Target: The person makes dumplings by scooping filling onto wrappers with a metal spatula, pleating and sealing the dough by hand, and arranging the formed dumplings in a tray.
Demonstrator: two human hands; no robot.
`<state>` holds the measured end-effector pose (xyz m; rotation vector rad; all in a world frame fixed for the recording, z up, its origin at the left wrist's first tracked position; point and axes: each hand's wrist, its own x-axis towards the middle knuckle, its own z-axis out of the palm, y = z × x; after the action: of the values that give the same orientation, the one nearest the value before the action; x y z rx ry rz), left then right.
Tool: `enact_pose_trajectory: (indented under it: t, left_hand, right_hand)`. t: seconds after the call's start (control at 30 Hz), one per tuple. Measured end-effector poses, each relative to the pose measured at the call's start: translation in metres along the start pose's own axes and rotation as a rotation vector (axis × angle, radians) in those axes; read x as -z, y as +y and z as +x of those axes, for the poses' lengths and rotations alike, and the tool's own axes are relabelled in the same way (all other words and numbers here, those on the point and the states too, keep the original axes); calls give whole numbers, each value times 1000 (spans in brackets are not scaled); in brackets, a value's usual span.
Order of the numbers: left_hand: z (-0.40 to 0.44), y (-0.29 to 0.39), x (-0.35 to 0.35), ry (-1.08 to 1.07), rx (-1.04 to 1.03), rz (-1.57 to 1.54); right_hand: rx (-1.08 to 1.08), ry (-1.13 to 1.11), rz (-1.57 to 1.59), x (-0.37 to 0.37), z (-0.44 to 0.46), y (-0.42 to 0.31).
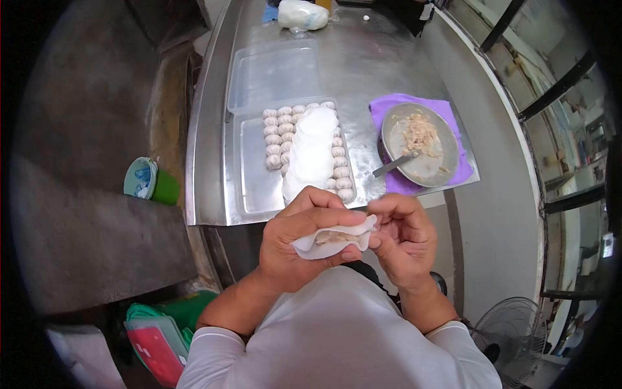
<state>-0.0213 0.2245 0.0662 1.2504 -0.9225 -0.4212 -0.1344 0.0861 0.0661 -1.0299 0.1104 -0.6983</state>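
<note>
A round white dumpling wrapper (304,247) lies folded in my left hand (280,240), whose fingers curl over its top and whose thumb presses from below. Pale minced filling (337,237) shows in the gap between its edges. With bent fingers, my right hand (409,241) pinches the wrapper's right end. Just beyond my hands, a stack of white wrappers (311,152) lies over rows of pleated dumplings (272,139) in a clear plastic tray (249,185). To the right, a metal bowl (447,139) holds more filling, with a flat-handled utensil (394,165) leaning on its rim.
The bowl sits on a purple cloth (461,170) on the steel table (363,71). A clear lid (275,74) lies behind the tray, and a white plastic-wrapped bundle (303,14) is farther back. A green bin (166,188) stands left; a fan (508,330) is lower right.
</note>
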Motion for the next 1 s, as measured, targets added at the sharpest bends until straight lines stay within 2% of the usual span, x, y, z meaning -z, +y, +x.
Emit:
enact_pose_trajectory:
  t: [0.07,0.1,0.17,0.3,0.37,0.43,0.47,0.53,0.6,0.67,0.73,0.8,0.87,0.93,1.0]
  left_hand:
    - [-5,1,7,15,34,3]
    - [-8,-1,10,37,6,-18]
    - [-10,-1,16,62,-23,-42]
    - [-9,10,26,-10,-31,66]
    - [-11,7,27,-15,-13,94]
    - [-17,-3,26,88,-46,-133]
    - [-18,-3,28,88,-45,-134]
    - [-18,1,32,-8,35,-107]
    - [-17,5,34,-3,57,-106]
    - [-18,3,34,-1,79,-105]
    - [-21,-4,33,66,41,-269]
    - [-19,-4,38,10,43,-198]
    - [-17,-3,39,-45,46,-127]
    - [-18,1,37,-23,129,-244]
    - [-20,-3,33,40,69,-255]
  right_hand:
    - [68,-263,-431,15,0,0]
    - [64,-268,-434,11,1,1]
    - [228,-302,-532,1,3,2]
    - [143,-149,-491,-22,-4,-2]
    - [226,-325,-683,-14,-2,-2]
    - [259,-342,-704,-14,0,0]
    - [293,-359,-723,-15,1,1]
    - [241,-291,-674,-25,-4,2]
    - [189,-225,-624,-30,-4,0]
    - [240,-344,-787,-26,-2,-4]
    - [263,-362,-789,-25,1,-1]
    - [285,-381,-791,-27,1,0]
    - [197,-224,-733,-36,-1,0]
    - [247,-293,-779,-31,2,-1]
    - [300,-360,-824,-28,6,0]
